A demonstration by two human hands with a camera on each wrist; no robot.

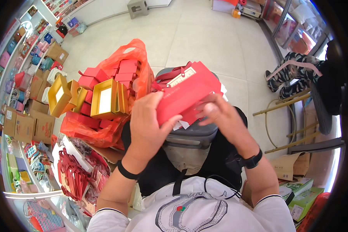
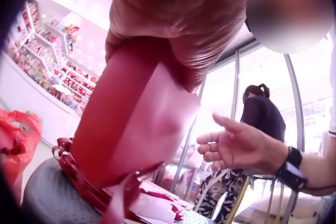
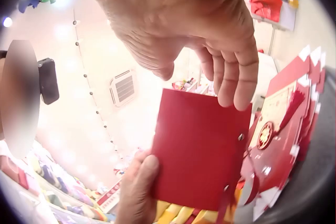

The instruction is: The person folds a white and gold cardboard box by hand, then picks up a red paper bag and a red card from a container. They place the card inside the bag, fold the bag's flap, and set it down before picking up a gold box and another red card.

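Observation:
My left hand [image 1: 147, 120] grips a red paper gift bag [image 1: 183, 96], thumb on one face and fingers round the far side. In the right wrist view the side of the red gift bag [image 3: 199, 150] shows metal eyelets and a ribbon at one edge. My right hand [image 1: 224, 116] is off the bag at its right, with fingers loosely bent and nothing held; in the left wrist view the right hand [image 2: 236, 142] has its palm turned to the bag. Beneath, flat red bags [image 3: 286, 129] with a tassel and white corners lie on a grey stool [image 1: 193, 139].
Left of the stool, an orange-red plastic bag [image 1: 141, 58] holds several red boxes [image 1: 127, 69] and open gold-coloured boxes [image 1: 104, 98]. More red packets [image 1: 71, 174] lie below it. Shelves line the left; a person in patterned trousers [image 1: 294, 73] is at the right, beside a chair.

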